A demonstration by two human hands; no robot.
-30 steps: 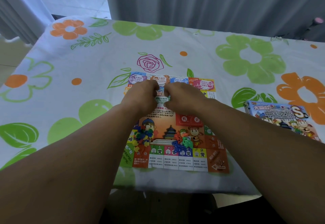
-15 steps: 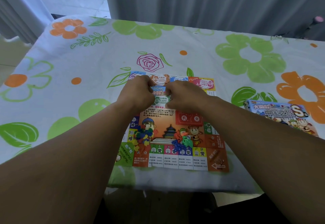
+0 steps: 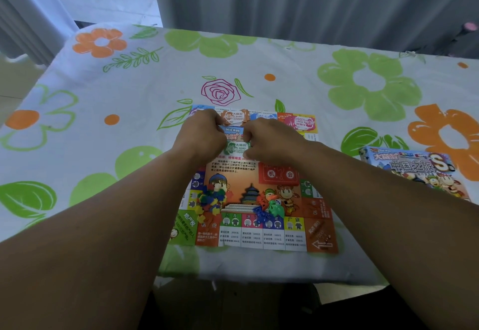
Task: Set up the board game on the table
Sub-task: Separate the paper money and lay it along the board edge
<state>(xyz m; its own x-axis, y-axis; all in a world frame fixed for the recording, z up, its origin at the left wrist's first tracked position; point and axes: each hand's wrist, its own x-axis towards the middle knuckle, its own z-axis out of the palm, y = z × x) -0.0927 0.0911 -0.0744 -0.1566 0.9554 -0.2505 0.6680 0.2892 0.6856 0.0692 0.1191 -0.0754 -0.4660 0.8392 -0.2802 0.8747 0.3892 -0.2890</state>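
- The board [image 3: 261,189] lies flat on the table [image 3: 129,132], midway along the near edge and just short of it.
- The left hand [image 3: 204,139] and right hand [image 3: 270,144] meet over the board's far half. Their fingers are curled in, and they pinch a small batch of notes [image 3: 237,148] between them. The knuckles hide the fingertips.
- A row of far notes [image 3: 303,122] lies along the board's far side.
- The notes look like thin paper: light, limp, and likely to slide on each other, fan out or crease. A soft pinch at the short ends, thumb on top, should do. Slide one off the batch rather than tug it.
- The tokens [image 3: 212,201] sit in a loose heap on the board's near-left part, with the pawns [image 3: 267,206] near the middle of its near half. They look like small, hard, light plastic, and a nudge to the board would probably scatter them. Lift each one with the fingertips.
- The board seems a thin printed sheet that would bend if lifted. To shift it, drag it flat by two corners.
- The box [image 3: 414,171] rests by the table's right edge, well apart from the board.
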